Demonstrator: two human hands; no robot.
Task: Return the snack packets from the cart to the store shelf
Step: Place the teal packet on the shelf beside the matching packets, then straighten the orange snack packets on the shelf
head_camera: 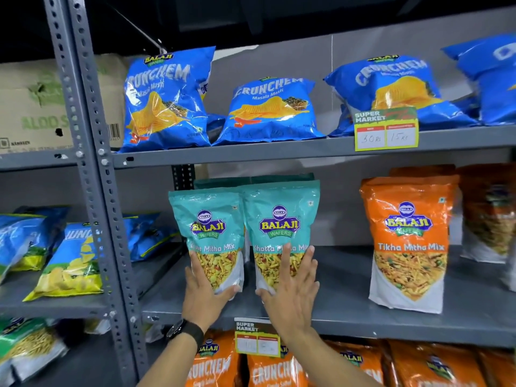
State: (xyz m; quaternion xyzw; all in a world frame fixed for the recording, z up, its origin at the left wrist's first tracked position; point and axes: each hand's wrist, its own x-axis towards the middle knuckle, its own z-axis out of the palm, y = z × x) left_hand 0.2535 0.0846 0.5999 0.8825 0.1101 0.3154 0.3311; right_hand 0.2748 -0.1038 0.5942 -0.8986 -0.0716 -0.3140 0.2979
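Two teal Khatta Mitha Mix packets stand upright side by side on the grey middle shelf (349, 308). My left hand (206, 297) grips the lower part of the left teal packet (208, 227), thumb across its bottom front. My right hand (293, 291) lies flat with fingers spread against the front of the right teal packet (280, 219), thumb under its bottom edge. More teal packets show behind these two. The cart is out of view.
An orange Tikha Mitha Mix packet (409, 241) stands to the right on the same shelf, with bare shelf between. Blue Crunchem bags (275, 110) fill the shelf above. Orange Crunchem bags (268, 372) sit below. A perforated grey upright (97, 191) borders the left.
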